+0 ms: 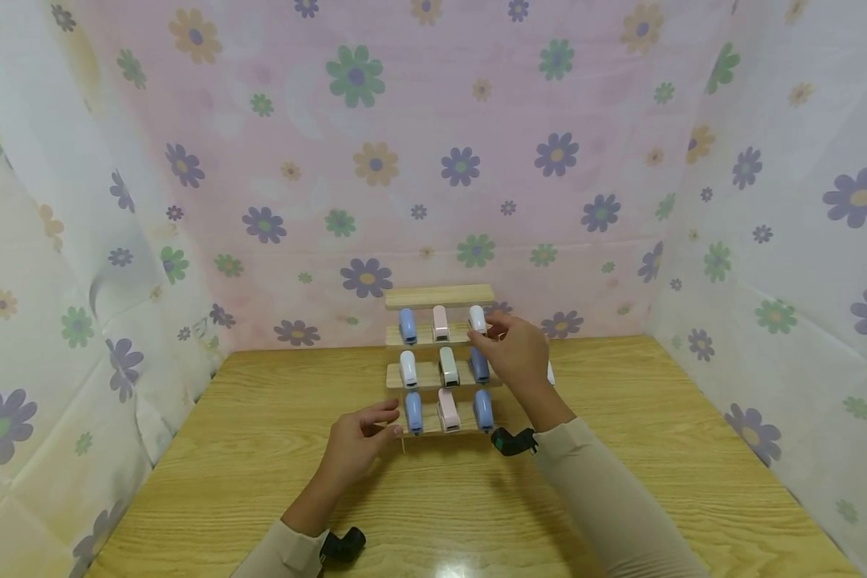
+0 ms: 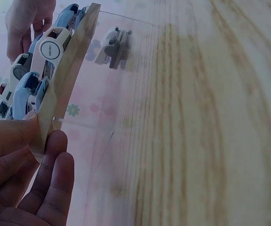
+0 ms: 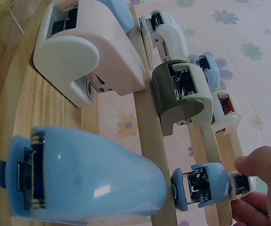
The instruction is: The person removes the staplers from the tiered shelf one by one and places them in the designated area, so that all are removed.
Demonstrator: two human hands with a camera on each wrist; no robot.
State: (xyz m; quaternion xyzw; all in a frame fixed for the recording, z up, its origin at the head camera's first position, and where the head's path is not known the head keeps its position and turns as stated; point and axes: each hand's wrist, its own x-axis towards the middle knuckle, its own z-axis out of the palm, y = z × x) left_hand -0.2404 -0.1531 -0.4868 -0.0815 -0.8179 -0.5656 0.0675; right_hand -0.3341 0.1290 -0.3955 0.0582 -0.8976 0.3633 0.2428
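Observation:
Small staplers stand three to a step on a tiered wooden display rack [image 1: 439, 297]. My right hand [image 1: 516, 353] is at the right end of the upper stapler row, its thumb and fingers pinching a white stapler [image 1: 477, 318]. Below that hand is a dark blue stapler [image 1: 480, 365], partly covered by it. At the lower left corner, my left hand [image 1: 357, 437] grips the end of the bottom shelf [image 2: 72, 77], thumb above and fingers beneath, beside a light blue stapler [image 2: 27, 96]. A pink stapler [image 3: 98, 44] and another blue stapler [image 3: 98, 174] share that bottom step.
The rack stands on a wood-grain table [image 1: 296, 385], near the flowered cloth [image 1: 433, 201] hung behind and at both sides. A white object [image 1: 551, 373] shows partly behind my right wrist. Black camera mounts are strapped to both wrists. The rack's top shelf bears no staplers.

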